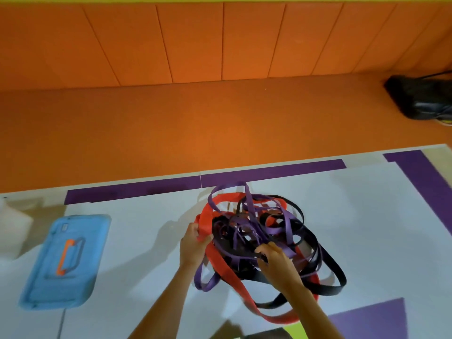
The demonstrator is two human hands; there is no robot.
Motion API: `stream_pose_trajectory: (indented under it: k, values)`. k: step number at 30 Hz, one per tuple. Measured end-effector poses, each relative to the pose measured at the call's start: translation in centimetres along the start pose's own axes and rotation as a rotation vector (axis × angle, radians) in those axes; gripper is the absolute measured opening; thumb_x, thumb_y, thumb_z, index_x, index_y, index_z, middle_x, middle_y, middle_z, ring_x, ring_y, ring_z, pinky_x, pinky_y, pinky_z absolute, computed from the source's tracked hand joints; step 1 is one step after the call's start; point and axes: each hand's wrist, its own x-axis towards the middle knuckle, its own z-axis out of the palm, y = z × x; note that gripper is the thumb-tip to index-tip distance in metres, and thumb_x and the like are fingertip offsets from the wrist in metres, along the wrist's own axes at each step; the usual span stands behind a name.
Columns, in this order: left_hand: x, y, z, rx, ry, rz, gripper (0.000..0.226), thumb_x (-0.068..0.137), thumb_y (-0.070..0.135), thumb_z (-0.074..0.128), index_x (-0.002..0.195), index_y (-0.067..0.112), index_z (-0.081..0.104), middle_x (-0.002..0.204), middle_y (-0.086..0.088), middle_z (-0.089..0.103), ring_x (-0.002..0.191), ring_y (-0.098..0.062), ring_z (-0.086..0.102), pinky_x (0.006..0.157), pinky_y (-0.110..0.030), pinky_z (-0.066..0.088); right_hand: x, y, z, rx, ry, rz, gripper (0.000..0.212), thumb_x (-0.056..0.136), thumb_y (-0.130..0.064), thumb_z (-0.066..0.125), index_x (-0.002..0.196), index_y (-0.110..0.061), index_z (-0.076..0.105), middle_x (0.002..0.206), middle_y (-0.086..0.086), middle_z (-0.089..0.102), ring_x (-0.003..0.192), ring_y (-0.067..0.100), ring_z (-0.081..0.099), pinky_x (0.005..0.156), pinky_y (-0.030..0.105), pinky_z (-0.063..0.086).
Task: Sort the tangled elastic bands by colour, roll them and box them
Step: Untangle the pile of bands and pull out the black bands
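Nearest, at the bottom edge: a purple patch (371,316) and a small green corner (289,332) on the white table (146,241). Two bare forearms reaching forward from below. Left hand (192,245) closed around a wide red band (208,223) at the left side of the pile, fingers pressed on it. Right hand (275,261) on the near middle of the pile, fingertips pinching a black band (242,253) together with purple strands. Tangled pile of elastic bands (259,236) in the centre of the table, red, purple and black loops crossed over each other, some lifted, some trailing toward the near edge. To the left, apart from the pile: a blue box lid (61,263) with orange handle (64,256), lying flat; beside it a whitish container (12,223), blurred. Further: purple tape strips (269,172) along the table's far edge. Beyond, orange padded floor and wall (195,57), a black bag (423,99) at far right.
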Motion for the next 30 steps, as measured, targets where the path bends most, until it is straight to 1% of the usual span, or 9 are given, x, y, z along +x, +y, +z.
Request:
stream_pose_trajectory:
  k: [2,5,11,14,18,22,25,27,30]
  values:
    - [-0.8,0.0,-1.3,-0.076,0.007,0.049,0.034,0.086,0.042,0.08,0.106,0.021,0.061,0.092,0.016,0.073,0.092,-0.011,0.072,0.073,-0.018,0.05,0.1,-1.0,0.0,0.055,0.035,-0.007,0.031,0.103,-0.019,0.06,0.133,-0.019,0.065,0.13,0.0,0.064,0.122,0.021,0.063,0.102,0.034,0.054]
    - [-2.3,0.3,-3.0,-0.11,-0.001,0.146,0.03,0.085,0.038,0.086,0.102,0.032,0.062,0.098,0.027,0.074,0.094,0.005,0.07,0.072,-0.007,0.049,0.7,-3.3,0.1,0.105,0.07,-0.084,0.031,0.104,-0.02,0.06,0.134,-0.021,0.063,0.131,-0.001,0.064,0.123,0.02,0.061,0.103,0.035,0.054]
    - [-4.7,1.9,-4.7,-0.149,-0.036,0.311,0.037,0.091,0.02,0.083,0.119,0.035,0.066,0.111,0.017,0.077,0.108,-0.006,0.072,0.095,-0.02,0.055,1.6,-8.0,1.1,0.085,0.068,-0.315,0.046,0.098,-0.038,0.066,0.142,-0.03,0.055,0.142,-0.007,0.061,0.132,0.022,0.055,0.111,0.042,0.049]
    - [-5.3,2.2,-5.6,-0.098,-0.008,0.338,0.044,0.092,0.015,0.081,0.131,0.029,0.065,0.117,0.014,0.075,0.111,-0.009,0.07,0.101,-0.03,0.056,2.1,-8.5,1.7,-0.038,0.003,-0.258,0.047,0.098,-0.045,0.064,0.141,-0.03,0.056,0.147,-0.008,0.056,0.135,0.024,0.052,0.111,0.046,0.047]
    - [-5.2,1.9,-7.4,-0.054,0.216,0.328,0.046,0.088,0.012,0.082,0.129,0.027,0.067,0.12,0.014,0.071,0.11,-0.004,0.066,0.1,-0.032,0.055,2.4,-6.9,2.0,-0.091,-0.081,-0.106,0.036,0.101,-0.036,0.061,0.136,-0.027,0.061,0.142,-0.007,0.059,0.138,0.021,0.05,0.11,0.045,0.048]
    - [-4.0,2.0,-9.0,-0.127,0.314,0.306,0.038,0.09,0.027,0.082,0.121,0.04,0.066,0.112,0.026,0.071,0.103,0.0,0.069,0.09,-0.023,0.053,2.4,-5.2,1.0,-0.035,-0.093,-0.064,0.027,0.101,-0.027,0.062,0.127,-0.023,0.07,0.13,-0.004,0.069,0.124,0.019,0.063,0.101,0.038,0.054]
    - [-3.2,3.0,-9.2,-0.112,0.258,0.27,0.04,0.094,0.038,0.08,0.125,0.047,0.058,0.111,0.031,0.069,0.106,0.004,0.067,0.089,-0.02,0.054,2.6,-4.6,-0.4,0.049,-0.048,-0.026,0.019,0.104,-0.02,0.057,0.111,-0.024,0.074,0.102,-0.007,0.076,0.089,0.013,0.071,0.083,0.037,0.058]
    - [-3.2,4.1,-8.8,-0.093,0.199,0.292,0.042,0.094,0.039,0.08,0.128,0.048,0.056,0.114,0.032,0.066,0.107,0.01,0.065,0.086,-0.01,0.052,2.9,-4.3,-1.0,0.081,0.008,-0.023,0.02,0.105,-0.02,0.055,0.103,-0.029,0.073,0.085,-0.013,0.07,0.067,0.003,0.06,0.066,0.031,0.053]
    - [-3.6,6.2,-7.9,-0.088,0.123,0.365,0.041,0.095,0.035,0.08,0.124,0.052,0.057,0.113,0.036,0.068,0.108,0.017,0.06,0.082,-0.003,0.048,3.6,-4.9,-1.9,0.218,0.099,-0.06,0.022,0.105,-0.019,0.058,0.122,-0.027,0.07,0.103,-0.014,0.07,0.091,0.007,0.068,0.072,0.016,0.049]
